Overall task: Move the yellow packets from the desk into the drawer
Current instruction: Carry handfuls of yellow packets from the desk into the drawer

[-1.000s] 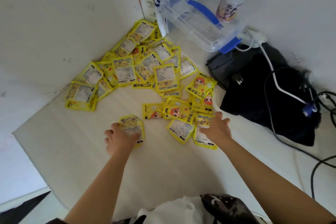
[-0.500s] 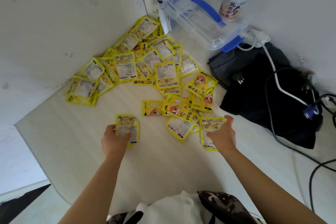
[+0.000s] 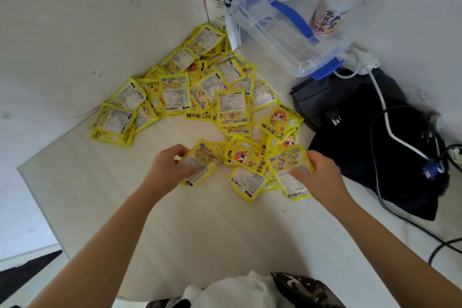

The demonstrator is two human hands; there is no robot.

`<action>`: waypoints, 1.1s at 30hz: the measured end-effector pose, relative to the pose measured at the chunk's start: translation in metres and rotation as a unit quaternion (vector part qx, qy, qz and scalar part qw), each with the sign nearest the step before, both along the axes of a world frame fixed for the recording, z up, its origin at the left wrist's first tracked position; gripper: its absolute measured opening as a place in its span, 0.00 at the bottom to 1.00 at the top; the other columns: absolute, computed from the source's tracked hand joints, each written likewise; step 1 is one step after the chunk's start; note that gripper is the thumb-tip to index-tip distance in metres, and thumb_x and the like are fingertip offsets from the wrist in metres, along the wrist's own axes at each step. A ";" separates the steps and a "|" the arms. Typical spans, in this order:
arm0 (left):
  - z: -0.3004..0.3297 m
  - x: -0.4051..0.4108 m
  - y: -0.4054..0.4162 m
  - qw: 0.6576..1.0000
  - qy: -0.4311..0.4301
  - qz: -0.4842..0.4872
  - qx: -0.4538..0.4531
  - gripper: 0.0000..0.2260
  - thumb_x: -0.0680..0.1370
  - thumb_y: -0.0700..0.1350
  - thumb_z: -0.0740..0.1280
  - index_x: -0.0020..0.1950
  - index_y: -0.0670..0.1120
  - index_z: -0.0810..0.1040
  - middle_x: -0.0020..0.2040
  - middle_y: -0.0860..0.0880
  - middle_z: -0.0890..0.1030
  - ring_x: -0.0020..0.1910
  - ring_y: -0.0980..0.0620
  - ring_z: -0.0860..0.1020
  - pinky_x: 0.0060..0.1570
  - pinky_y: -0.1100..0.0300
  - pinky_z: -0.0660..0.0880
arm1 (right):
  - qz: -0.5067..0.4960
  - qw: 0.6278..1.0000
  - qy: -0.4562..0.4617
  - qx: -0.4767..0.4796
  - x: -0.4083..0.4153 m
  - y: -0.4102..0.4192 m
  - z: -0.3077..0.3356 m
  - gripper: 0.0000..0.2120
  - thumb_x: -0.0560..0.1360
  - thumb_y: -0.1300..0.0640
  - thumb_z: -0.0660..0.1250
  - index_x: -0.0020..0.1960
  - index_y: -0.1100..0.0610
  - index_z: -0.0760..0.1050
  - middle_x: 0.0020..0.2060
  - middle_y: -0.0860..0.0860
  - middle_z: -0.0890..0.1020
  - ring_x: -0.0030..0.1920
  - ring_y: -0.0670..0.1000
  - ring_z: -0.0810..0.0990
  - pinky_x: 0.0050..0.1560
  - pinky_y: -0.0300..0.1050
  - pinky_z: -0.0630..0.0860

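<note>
- Yellow packets [image 3: 200,97] lie in a loose overlapping heap on the pale desk [image 3: 205,227], most of them banked into the corner where the two white walls meet, the rest trailing out from that heap toward the person.
- At the near edge of the heap, the left hand [image 3: 170,170] grips a packet [image 3: 198,166], fingers curled over its top edge and thumb across its printed face.
- To the right of the heap's near edge, the right hand [image 3: 318,175] holds another packet [image 3: 290,172] the same way, thumb lying across the label and fingers wrapped behind; whether more than one packet is in either grip cannot be told.
- Between the two held packets sits one showing a red-haired cartoon face [image 3: 243,156].
- Right of the heap stands a clear plastic box [image 3: 282,37] with blue handle and latch, a printed cup [image 3: 327,16] behind it.
- Below the box, still right of the heap, lies a black bag [image 3: 362,147] crossed by white and dark cables [image 3: 382,107].
</note>
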State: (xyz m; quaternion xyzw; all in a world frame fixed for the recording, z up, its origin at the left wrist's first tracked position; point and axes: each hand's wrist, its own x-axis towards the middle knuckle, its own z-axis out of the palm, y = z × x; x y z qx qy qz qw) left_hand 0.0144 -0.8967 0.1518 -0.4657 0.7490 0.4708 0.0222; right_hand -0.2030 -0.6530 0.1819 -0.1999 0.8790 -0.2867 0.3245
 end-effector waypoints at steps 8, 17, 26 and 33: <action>-0.011 -0.063 -0.010 0.975 -0.083 -0.190 -0.082 0.12 0.70 0.39 0.71 0.53 0.44 0.77 0.46 0.43 0.80 0.43 0.44 0.78 0.36 0.57 0.73 | 0.145 0.989 -0.005 0.026 -0.005 -0.087 -0.020 0.23 0.75 0.55 0.70 0.67 0.59 0.71 0.62 0.53 0.78 0.55 0.51 0.76 0.50 0.41 0.70; -0.044 -0.049 -0.013 0.945 -0.124 -0.269 -0.142 0.29 0.72 0.51 0.73 0.70 0.45 0.70 0.71 0.49 0.70 0.70 0.49 0.66 0.67 0.53 0.67 | 0.302 0.944 0.073 0.113 0.006 -0.103 -0.048 0.26 0.74 0.52 0.68 0.68 0.57 0.64 0.65 0.55 0.70 0.64 0.59 0.64 0.60 0.49 0.67; -0.046 -0.035 0.004 0.947 -0.090 -0.237 -0.194 0.21 0.70 0.49 0.74 0.60 0.46 0.72 0.57 0.49 0.73 0.54 0.47 0.75 0.52 0.56 0.72 | 0.311 0.937 0.115 0.113 0.017 -0.101 -0.053 0.26 0.74 0.53 0.67 0.69 0.55 0.63 0.63 0.54 0.70 0.62 0.58 0.69 0.60 0.51 0.68; -0.040 -0.030 0.013 0.969 -0.079 -0.184 -0.143 0.22 0.70 0.45 0.75 0.59 0.47 0.69 0.54 0.48 0.75 0.52 0.45 0.76 0.47 0.58 0.72 | 0.311 0.935 0.094 0.144 0.019 -0.103 -0.049 0.27 0.74 0.53 0.67 0.70 0.54 0.61 0.62 0.56 0.72 0.63 0.60 0.68 0.61 0.55 0.67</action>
